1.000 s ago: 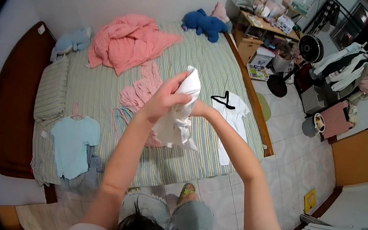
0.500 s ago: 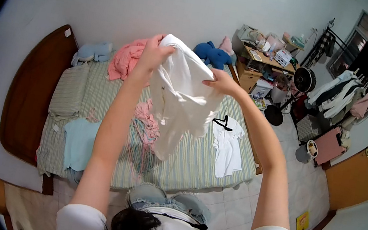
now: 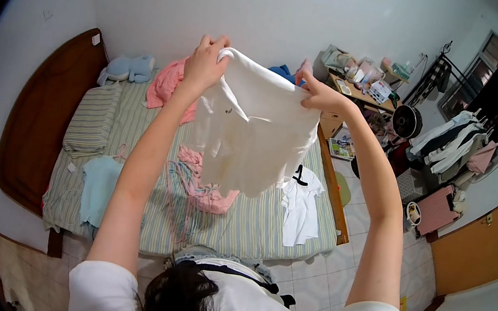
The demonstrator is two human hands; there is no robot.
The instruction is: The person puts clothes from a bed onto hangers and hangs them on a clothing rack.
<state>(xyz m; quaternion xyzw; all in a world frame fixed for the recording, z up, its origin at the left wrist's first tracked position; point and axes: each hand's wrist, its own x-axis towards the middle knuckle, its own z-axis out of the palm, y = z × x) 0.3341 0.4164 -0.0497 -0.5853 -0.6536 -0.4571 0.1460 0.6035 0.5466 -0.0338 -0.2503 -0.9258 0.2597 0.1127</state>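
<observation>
A white garment [image 3: 265, 132] hangs spread in the air above the bed, with a small dark mark near its upper left. Its exact kind I cannot make out. My left hand [image 3: 206, 64] is closed on the garment's upper left corner. At the upper right corner, my right hand [image 3: 327, 96] pinches the edge between thumb and fingers. Below the garment, a pink and blue heap of cloth [image 3: 194, 176] lies on the bed, partly covered from view. To the right lies a white T-shirt [image 3: 301, 211] with a black hanger [image 3: 300, 176] at its neck.
The striped bed [image 3: 250, 236] has a wooden headboard [image 3: 41, 124], a striped pillow [image 3: 91, 122], a light blue top [image 3: 97, 187], pink bedding [image 3: 167, 84] and a blue plush toy [image 3: 130, 68]. A cluttered desk [image 3: 358, 93], a fan [image 3: 406, 122] and hanging clothes [image 3: 454, 138] stand beyond.
The garment has gone from bunched and slanting to spread wide and flatter. My right hand has moved right and slightly up, away from the left. The view has shifted slightly.
</observation>
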